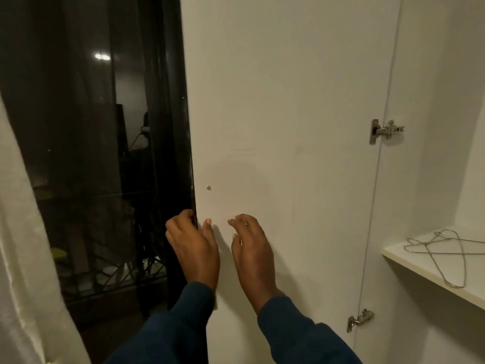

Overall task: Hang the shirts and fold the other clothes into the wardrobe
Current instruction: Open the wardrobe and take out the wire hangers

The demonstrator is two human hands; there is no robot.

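Observation:
The white wardrobe door (275,114) stands swung open, its inner face toward me. My left hand (193,245) grips the door's free edge, fingers curled round the outside and thumb on the inner face. My right hand (252,245) hovers at the inner face beside it, fingers loosely bent, holding nothing. Two wire hangers (443,252) lie crossed on a white shelf (420,264) inside the wardrobe at the right. No clothes show in view.
Two metal hinges (385,130) (359,319) join the door to the wardrobe side. A dark window (91,153) with a metal railing fills the left. A white curtain (23,258) hangs at the far left.

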